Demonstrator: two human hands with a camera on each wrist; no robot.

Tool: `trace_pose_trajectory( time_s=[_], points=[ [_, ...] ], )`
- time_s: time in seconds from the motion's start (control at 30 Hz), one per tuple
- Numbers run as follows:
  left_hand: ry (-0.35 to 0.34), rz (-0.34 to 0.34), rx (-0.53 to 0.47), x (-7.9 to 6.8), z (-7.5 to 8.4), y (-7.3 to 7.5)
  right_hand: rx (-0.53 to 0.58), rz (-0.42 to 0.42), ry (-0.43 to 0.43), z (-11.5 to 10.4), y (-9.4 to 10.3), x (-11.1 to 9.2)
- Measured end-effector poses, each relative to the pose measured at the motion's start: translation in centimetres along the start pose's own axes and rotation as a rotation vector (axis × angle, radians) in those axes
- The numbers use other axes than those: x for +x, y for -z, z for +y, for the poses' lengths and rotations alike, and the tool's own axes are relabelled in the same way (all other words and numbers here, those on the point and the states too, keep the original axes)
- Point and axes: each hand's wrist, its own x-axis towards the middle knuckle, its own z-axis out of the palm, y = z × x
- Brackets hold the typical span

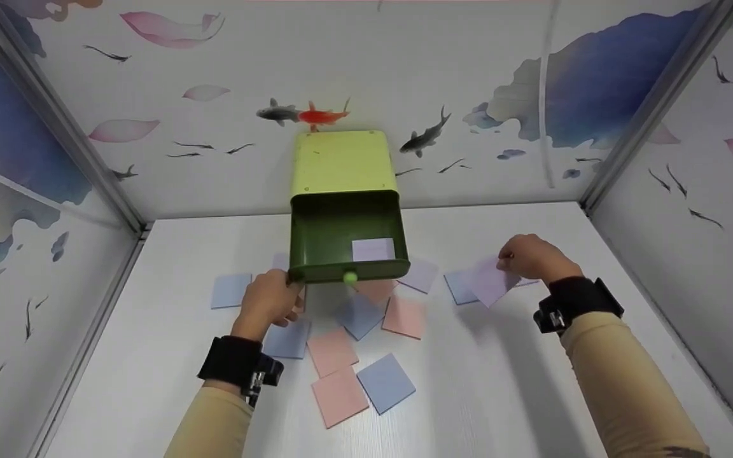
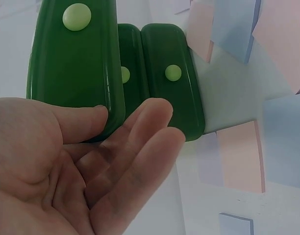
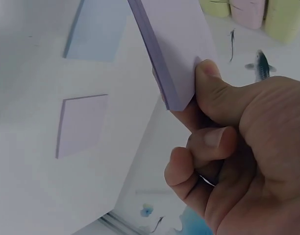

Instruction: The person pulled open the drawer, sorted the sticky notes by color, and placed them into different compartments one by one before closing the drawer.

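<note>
A small drawer cabinet (image 1: pixel 344 162) with a yellow-green top stands against the back wall. Its top dark green drawer (image 1: pixel 315 275) is pulled out, and a purple sticky-note pad (image 1: pixel 373 250) lies inside near the front. My left hand (image 1: pixel 271 298) grips the drawer's front left corner, thumb (image 2: pixel 84 123) on its face, other fingers curled beneath. To the right, above the table, my right hand (image 1: pixel 537 256) pinches another purple pad (image 3: pixel 174 49) between thumb and fingers. Below that pad lie a blue pad (image 1: pixel 459 289) and a purple pad (image 3: pixel 82 126).
Several pink pads (image 1: pixel 340 395) and blue pads (image 1: pixel 386 383) are scattered on the white table (image 1: pixel 468 401) before the cabinet, some overlapping. One purple pad (image 1: pixel 420 276) lies by the drawer's right corner. Two lower drawers (image 2: pixel 172 98) are closed. Printed walls (image 1: pixel 468 57) enclose the back and sides.
</note>
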Motion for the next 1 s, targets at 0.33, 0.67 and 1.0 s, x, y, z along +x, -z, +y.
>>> trace_pose_trajectory(
  time_s=[0.33, 0.67, 1.0],
  points=[
    [0.000, 0.003, 0.007, 0.1, -0.2, 0.0, -0.024, 0.064, 0.091, -5.2, 4.6, 0.6],
    [-0.002, 0.004, -0.001, 0.2, -0.1, -0.1, -0.028, 0.136, 0.170, -10.2, 6.9, 1.7],
    [0.013, 0.006, -0.016, -0.1, 0.1, -0.1, 0.023, 0.155, 0.200, -14.9, 5.5, 3.6]
  ],
)
